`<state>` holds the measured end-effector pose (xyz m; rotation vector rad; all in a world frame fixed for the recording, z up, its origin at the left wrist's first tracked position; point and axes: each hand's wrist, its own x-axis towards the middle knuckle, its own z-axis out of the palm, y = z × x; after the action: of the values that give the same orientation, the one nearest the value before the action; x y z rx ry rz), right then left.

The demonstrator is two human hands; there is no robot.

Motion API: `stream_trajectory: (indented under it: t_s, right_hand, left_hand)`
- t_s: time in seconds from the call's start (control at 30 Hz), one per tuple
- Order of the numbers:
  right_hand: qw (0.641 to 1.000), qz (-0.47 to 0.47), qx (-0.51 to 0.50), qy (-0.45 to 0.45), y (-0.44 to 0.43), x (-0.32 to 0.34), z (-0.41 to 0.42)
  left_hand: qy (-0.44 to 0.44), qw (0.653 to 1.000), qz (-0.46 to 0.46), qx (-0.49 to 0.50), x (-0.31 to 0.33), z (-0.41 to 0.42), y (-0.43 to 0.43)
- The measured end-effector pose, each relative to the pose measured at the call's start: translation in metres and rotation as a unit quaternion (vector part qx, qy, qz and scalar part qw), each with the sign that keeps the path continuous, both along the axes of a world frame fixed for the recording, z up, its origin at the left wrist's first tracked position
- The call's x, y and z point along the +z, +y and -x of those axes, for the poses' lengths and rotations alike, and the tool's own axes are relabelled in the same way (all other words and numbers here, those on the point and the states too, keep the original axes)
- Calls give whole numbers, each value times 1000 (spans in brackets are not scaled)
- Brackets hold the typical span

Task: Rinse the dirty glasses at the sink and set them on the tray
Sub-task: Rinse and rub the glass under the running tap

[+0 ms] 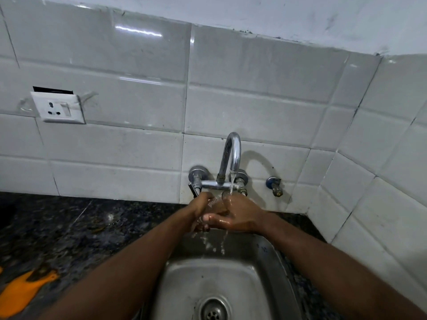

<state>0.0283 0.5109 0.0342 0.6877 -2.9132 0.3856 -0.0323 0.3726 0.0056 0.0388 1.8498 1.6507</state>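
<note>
- Containers first. The steel sink (265, 252) is set into the dark speckled bench (69, 227). All that shows in the basin is the drain (213, 311) at the bottom, plus drops of water falling in off the hands.
- The other container is the glass (216, 200). It's clear, held up over the back of the sink right under the tap (232, 153), and tipped over rather than upright.
- The water stream (231, 187) is running and lands right about at the glass's rim.
- The left grip (200, 207) is a bare hand, fingers curled onto the left end of the glass.
- The right grip (240, 217) is clenched round the glass from the right. It's wet and shiny, with the thumb poking out to the left.
- Hard to make out: the glass is see-through and mostly buried under fingers, so I can't tell if there's anything in it or how grubby it is. Its outline is honestly a guess in places.
- Cut off: there's an orange thing (20, 292) on the bench at bottom left. It's blurry and runs off the edge, no idea what it is.
- The near end of the sink is chopped by the bottom of the picture, and the forearms cover both its sides.
- On the white tile wall, a socket plate (59, 108) sits well left of the tap, and a small extra valve (273, 184) is just to its right.
</note>
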Motion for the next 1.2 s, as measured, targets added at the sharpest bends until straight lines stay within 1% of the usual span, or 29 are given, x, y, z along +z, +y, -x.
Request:
stream_trajectory:
  t_s: [0.03,0.07,0.1,0.13,0.17,0.2,0.27,0.3,0.37,0.47,0.57,0.63,0.67,0.73,0.77,0.8,0.83,0.87,0.9,0.93,0.97,1.0,1.03,1.07,1.1,1.13,1.17,1.2]
  right_hand:
    - [997,55,-50,23,-5,-3,2]
    - [990,79,-102,47,-8,-6,6]
    - [984,84,-142,72,-10,-8,10]
    - [981,71,-159,89,-10,-9,13]
    - [982,41,-155,99,-10,-7,14]
    - [985,-12,-138,100,-10,-4,13]
    - [980,-131,-97,115,-7,5,11]
    - [976,-162,-85,118,-6,7,10]
    - [973,-189,-61,116,-5,9,7]
    - [980,-170,-55,93,-2,14,7]
    - [974,-193,-28,117,-6,17,6]
    - [976,-167,-27,137,-9,8,9]
    - [980,-131,-50,142,-11,1,12]
    - [985,-31,-103,135,-14,-12,17]
    - [984,23,-123,126,-15,-16,18]
    - [979,79,-152,107,-19,-19,16]
    - [967,152,-187,78,-23,-19,13]
    - [936,265,-227,39,-27,-20,10]
    - [880,400,-258,-14,-30,-20,8]
    - [803,521,-280,-78,-32,-21,7]
    - [729,604,-294,-131,-33,-21,5]
    - [673,652,-309,-162,-33,-23,5]
    - [628,687,-318,-178,-33,-25,6]
    - [591,717,-318,-186,-33,-25,6]
    - [567,737,-315,-191,-33,-25,7]
    - [556,747,-310,-190,-35,-24,7]
    - [560,747,-309,-182,-38,-23,8]
    - [585,730,-312,-164,-41,-23,8]
  left_hand:
    - [1,1000,-15,-1,-2,-2,0]
    - [-3,1000,-26,-7,-3,-4,1]
    - [-27,999,-41,-14,-5,-8,1]
    - [-62,996,-61,-18,-7,-9,2]
    - [-93,993,-77,-13,-11,-9,3]
    - [-114,990,-79,7,-14,-9,4]
    - [-114,989,-63,65,-20,-7,3]
    - [-111,988,-52,88,-24,-5,0]
    - [-109,986,-35,122,-30,-3,-6]
    - [-117,983,-25,137,-35,-2,-14]
    - [-113,985,-38,129,-35,-7,-13]
    - [-109,985,-68,116,-35,-11,-9]
    - [-109,984,-89,105,-34,-14,-6]
    - [-122,972,-170,104,-30,-20,0]
    - [-118,965,-203,120,-27,-21,3]
    - [-95,960,-217,151,-24,-24,6]
    - [-44,963,-188,190,-23,-22,9]
    - [35,966,-121,226,-22,-20,11]
    - [137,957,-27,253,-21,-18,11]
    - [242,932,47,266,-22,-15,10]
    - [337,903,87,251,-22,-13,8]
    - [419,877,82,220,-23,-12,6]
    - [478,857,56,184,-22,-12,4]
    - [528,835,36,154,-21,-10,2]
    - [560,816,38,137,-18,-9,0]
    - [579,802,52,137,-17,-6,-1]
    - [571,804,77,147,-13,-5,-2]
    - [539,820,101,164,-11,-1,-1]
